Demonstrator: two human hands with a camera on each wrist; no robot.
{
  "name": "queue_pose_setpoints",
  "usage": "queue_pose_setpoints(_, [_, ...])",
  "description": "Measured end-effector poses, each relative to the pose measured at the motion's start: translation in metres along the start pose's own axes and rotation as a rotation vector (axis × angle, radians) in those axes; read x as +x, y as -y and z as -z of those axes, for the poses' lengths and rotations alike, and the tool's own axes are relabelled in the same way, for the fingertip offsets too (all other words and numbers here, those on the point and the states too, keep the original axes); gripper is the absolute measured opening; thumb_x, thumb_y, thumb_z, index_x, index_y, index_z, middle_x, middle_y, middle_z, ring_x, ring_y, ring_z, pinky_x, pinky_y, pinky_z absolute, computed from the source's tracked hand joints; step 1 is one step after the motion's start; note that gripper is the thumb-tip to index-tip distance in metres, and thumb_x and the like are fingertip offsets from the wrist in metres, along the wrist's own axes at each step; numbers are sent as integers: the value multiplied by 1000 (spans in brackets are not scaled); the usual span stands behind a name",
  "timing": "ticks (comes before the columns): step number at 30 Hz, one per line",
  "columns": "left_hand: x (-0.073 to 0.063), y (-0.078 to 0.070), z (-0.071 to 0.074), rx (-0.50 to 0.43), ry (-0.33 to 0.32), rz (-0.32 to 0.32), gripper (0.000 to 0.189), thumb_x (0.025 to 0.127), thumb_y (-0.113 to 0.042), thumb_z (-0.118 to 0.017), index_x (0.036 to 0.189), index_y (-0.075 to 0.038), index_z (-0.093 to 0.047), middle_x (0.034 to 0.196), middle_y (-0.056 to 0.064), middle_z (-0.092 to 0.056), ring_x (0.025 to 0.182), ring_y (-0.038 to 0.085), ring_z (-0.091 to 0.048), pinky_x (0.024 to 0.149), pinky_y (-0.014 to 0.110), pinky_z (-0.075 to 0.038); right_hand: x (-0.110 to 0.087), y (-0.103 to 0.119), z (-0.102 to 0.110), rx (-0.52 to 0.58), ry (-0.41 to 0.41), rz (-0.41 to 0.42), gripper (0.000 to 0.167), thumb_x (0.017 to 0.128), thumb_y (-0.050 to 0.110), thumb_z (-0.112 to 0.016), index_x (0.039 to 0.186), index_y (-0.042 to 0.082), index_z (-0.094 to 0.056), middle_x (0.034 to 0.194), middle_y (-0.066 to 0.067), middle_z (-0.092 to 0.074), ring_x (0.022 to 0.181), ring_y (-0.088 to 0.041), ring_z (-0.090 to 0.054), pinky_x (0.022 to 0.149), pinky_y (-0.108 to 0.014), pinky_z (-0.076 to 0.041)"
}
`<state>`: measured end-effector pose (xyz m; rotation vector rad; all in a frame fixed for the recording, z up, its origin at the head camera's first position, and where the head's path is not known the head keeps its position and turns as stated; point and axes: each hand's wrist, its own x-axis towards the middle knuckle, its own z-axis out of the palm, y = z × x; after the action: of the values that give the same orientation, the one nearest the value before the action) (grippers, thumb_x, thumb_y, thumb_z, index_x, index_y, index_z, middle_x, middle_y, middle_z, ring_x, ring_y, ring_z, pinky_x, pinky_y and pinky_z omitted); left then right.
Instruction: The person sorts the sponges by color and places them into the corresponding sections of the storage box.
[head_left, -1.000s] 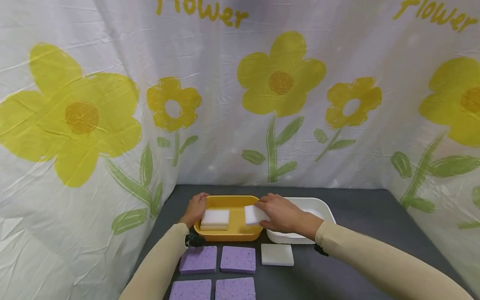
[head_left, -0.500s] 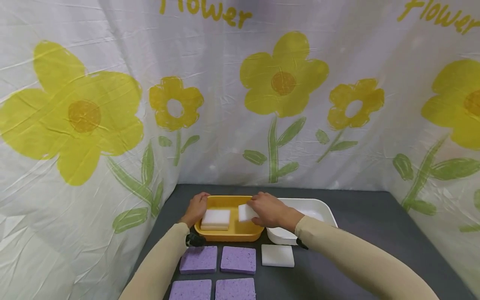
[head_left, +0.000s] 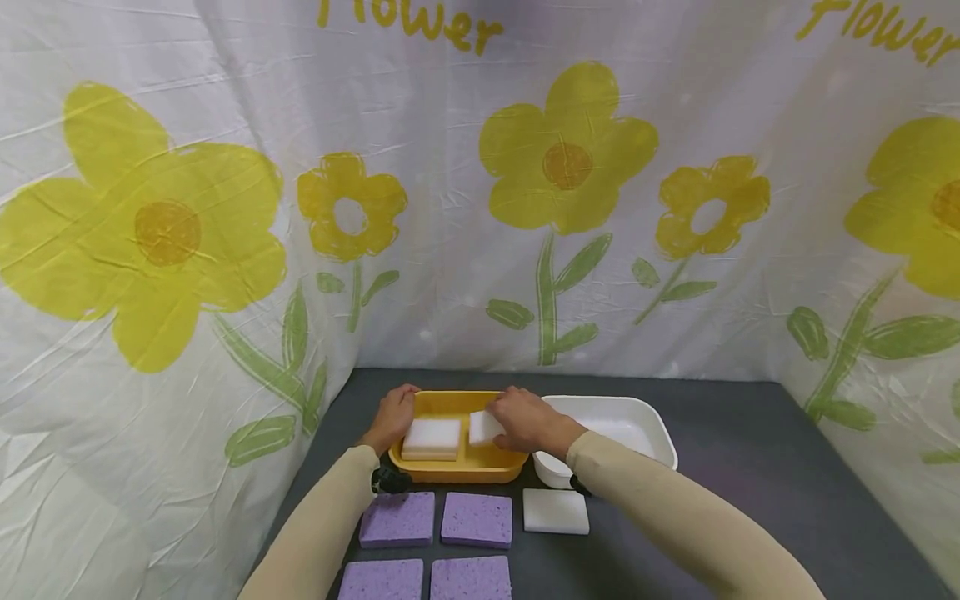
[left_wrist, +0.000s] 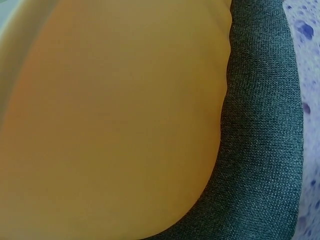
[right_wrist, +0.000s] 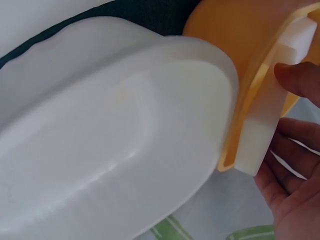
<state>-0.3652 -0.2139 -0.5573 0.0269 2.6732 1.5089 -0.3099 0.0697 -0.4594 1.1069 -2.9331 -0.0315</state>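
My right hand (head_left: pixel 527 418) pinches a white sponge (head_left: pixel 483 428) over the right half of the yellow tray (head_left: pixel 459 475). In the right wrist view, thumb and fingers hold that sponge (right_wrist: pixel 262 120) by its faces, beside the tray's rim (right_wrist: pixel 227 159). My left hand (head_left: pixel 390 419) grips the left side of the tray, fingertips at its far left corner. The left wrist view has only the tray's outer wall (left_wrist: pixel 115 120) close up, with no hand showing. Inside the tray, on the left, white sponges (head_left: pixel 431 439) lie stacked.
A white tray (head_left: pixel 654 425) stands right of the yellow one, partly behind my right forearm. Nearer on the dark table lie another white sponge (head_left: pixel 555 511) and several purple sponges (head_left: pixel 477 518). A flower-printed curtain (head_left: pixel 442 317) hangs behind and at both sides.
My right hand has moved left with the white sponge, from the yellow tray's right edge further over its inside. The left hand stays at the tray's left side.
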Motion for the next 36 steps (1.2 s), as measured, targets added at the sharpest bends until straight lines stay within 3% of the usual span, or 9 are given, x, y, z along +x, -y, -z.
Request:
queue_pose_setpoints(6, [0,-1,0,-2,5,-1,44,119,-22,-31,143,0,-61,139,24,-67,123,39,-65,111,61,-52,7,-2,-13,66,35,-50,32,92,27,-88,118,9,-78,107,-3,-79,100,-25,-70,93,-42,-59])
queue_pose_setpoints(13, [-2,-4,-1,3,0,5,44,119,-23,-31,142,-2,-63,137,22,-68,121,37,-66,108,58,-53,11,-2,-28,107,26,-22,22,90,20,-87,106,7,-79,93,-1,-75,81,-16,-62,76,-32,-56])
queue_pose_setpoints(36, [-1,-3,0,10,-6,8,43,119,-22,-32,141,-1,-63,136,22,-68,120,37,-65,110,59,-52,20,4,-49,157,55,-55,30,90,21,-89,116,10,-79,98,1,-76,83,-14,-61,84,-31,-58])
